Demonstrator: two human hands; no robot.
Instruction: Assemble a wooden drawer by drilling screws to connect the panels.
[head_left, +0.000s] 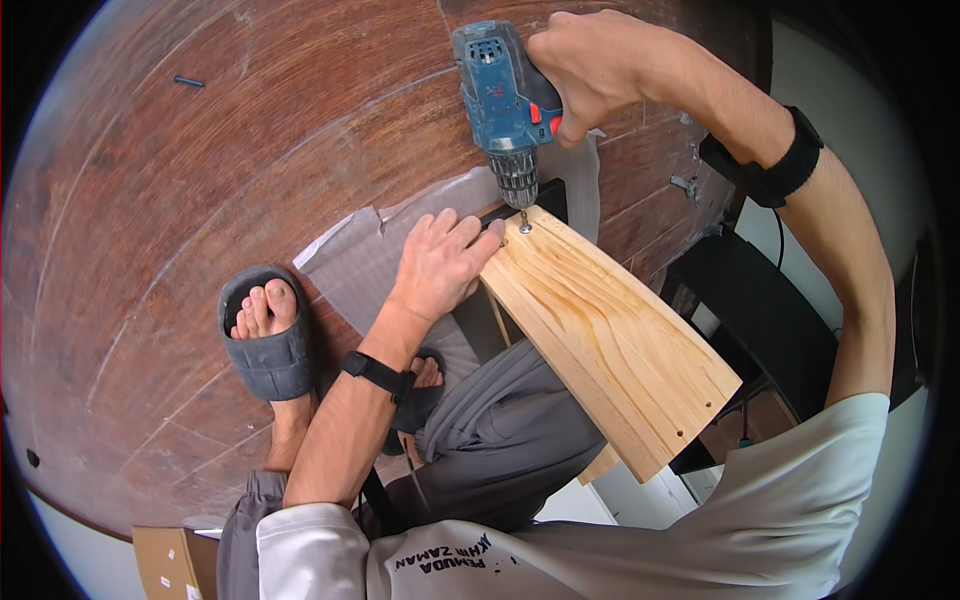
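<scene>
A blue cordless drill (495,95) is gripped in my right hand (600,65), its chuck tilted down toward a long pale wooden board (610,340). The driver bit meets a silver screw (525,229) near the board's far end; how deep the screw sits I cannot tell. My left hand (440,262) clasps the board's far left corner, fingertips beside another small hole. Two more holes show at the near end. Under the far end lies a black piece (553,198), mostly hidden by the board.
A thin white foam sheet (345,235) lies on the brown wood-patterned floor (200,190). A dark bolt (188,81) rests farther left, small metal hardware (685,186) to the right. My slippered foot (265,335) is at left; black furniture (760,310) stands right, a cardboard box (165,565) lower left.
</scene>
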